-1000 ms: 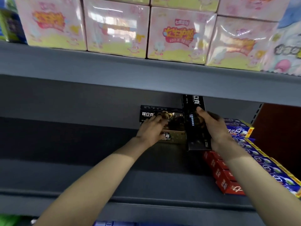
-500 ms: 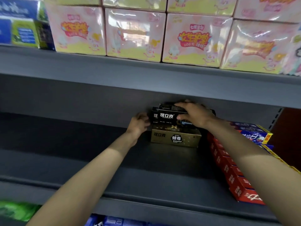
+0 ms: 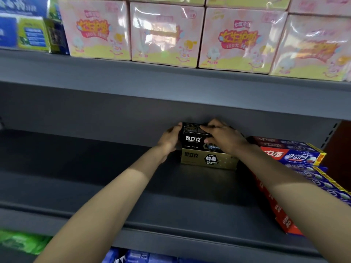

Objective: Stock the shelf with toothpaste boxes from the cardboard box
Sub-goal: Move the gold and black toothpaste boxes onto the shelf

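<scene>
Head view looks into a grey shelf (image 3: pixel 117 188), and the gold toothpaste box (image 3: pixel 209 160) lying on its floor near the back wall serves as the landmark. Directly on top of the gold box sits a black toothpaste box (image 3: pixel 193 138), its white-lettered face turned outward. Left hand (image 3: pixel 169 139) presses against the left end of that black box — fingers cupped round its end. Right hand (image 3: pixel 224 136) lies over the black box's top and right part, fingers curled across the upper edge, thumb on the front face. Just right of the gold box is a stack of red and blue toothpaste boxes (image 3: pixel 292 156). Above it — on the upper shelf — stand pink wrapped packs (image 3: pixel 235 38).
</scene>
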